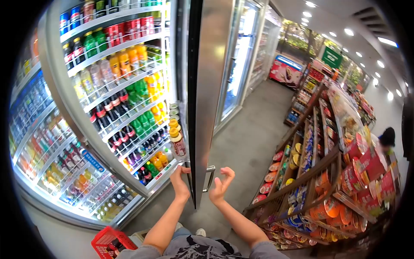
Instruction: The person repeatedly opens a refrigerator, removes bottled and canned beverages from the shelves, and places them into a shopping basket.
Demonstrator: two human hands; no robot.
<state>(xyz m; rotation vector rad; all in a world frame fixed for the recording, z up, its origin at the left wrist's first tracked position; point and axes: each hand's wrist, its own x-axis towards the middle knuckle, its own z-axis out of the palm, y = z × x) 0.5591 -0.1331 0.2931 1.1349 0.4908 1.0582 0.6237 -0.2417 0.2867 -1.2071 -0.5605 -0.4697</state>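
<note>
The open cooler door [210, 86] stands edge-on in front of me, with a metal handle [208, 178] on its right face. My left hand [180, 181] is at the inner side of the door's lower part, its fingers extended toward the door; whether they touch it I cannot tell. My right hand [221, 184] is just right of the handle, apart from it, with thumb and fingers spread and nothing in them. Left of the door, the lit cooler shelves [116, 88] hold rows of bottles and cans. A yellow-capped bottle [177, 144] shows beside the door's inner face.
A red shopping basket [105, 241] with items inside is at lower left. Another glass-fronted cooler [51, 155] stands further left. A snack rack [302, 177] lines the right side of the grey floor [254, 116]. A person with dark hair [387, 137] is behind the rack.
</note>
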